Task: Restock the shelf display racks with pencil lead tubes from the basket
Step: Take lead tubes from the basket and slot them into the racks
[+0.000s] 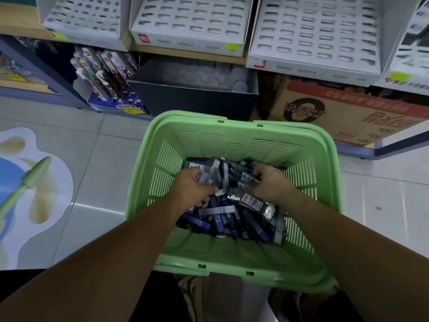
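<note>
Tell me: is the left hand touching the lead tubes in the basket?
Touching. In the head view the left hand grips a bunch of lead tubes.

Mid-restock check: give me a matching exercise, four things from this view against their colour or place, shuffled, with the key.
1. basket
2. display racks
3. cardboard box
4. pencil lead tubes

A. brown, below the shelf, on the right
B. piled inside the basket
C. green, with slotted walls
D. white, standing on the shelf

Pairs: 1-C, 2-D, 3-A, 4-B
</note>
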A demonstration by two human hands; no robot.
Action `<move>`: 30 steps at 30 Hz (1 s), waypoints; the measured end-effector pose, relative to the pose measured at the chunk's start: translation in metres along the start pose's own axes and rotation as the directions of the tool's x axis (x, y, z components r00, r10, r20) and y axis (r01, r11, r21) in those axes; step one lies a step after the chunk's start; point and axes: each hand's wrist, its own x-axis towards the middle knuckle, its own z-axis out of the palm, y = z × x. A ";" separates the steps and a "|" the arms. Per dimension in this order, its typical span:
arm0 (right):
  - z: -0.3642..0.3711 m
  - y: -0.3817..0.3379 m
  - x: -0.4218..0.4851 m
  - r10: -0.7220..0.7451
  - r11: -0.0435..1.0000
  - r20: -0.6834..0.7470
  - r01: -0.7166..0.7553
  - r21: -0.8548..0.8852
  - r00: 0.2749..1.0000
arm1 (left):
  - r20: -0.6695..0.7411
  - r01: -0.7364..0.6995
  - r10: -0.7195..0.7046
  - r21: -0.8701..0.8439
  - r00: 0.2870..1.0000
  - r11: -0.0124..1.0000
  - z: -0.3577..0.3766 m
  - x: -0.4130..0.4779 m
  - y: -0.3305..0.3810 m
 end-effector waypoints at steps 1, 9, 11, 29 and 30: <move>-0.003 -0.003 -0.003 0.001 1.000 0.001 -0.001 -0.014 1.000 | 0.009 -0.004 0.004 -0.027 1.000 1.000 -0.002 -0.004 0.004; -0.015 -0.011 -0.024 -0.018 1.000 0.014 0.017 0.002 1.000 | 0.133 0.125 -0.117 -0.053 0.984 0.991 -0.001 -0.023 0.010; -0.019 -0.013 -0.027 -0.011 1.000 -0.009 0.011 0.016 1.000 | 0.170 0.142 -0.125 -0.094 0.977 0.985 -0.003 -0.028 0.016; -0.013 0.000 -0.018 -0.009 0.999 0.126 0.004 0.036 0.992 | 0.078 0.147 -0.154 0.096 0.985 0.985 0.011 -0.019 0.000; -0.010 0.002 -0.014 -0.002 0.999 0.129 -0.002 0.032 0.992 | 0.076 0.151 -0.159 0.102 0.984 0.983 0.012 -0.018 -0.003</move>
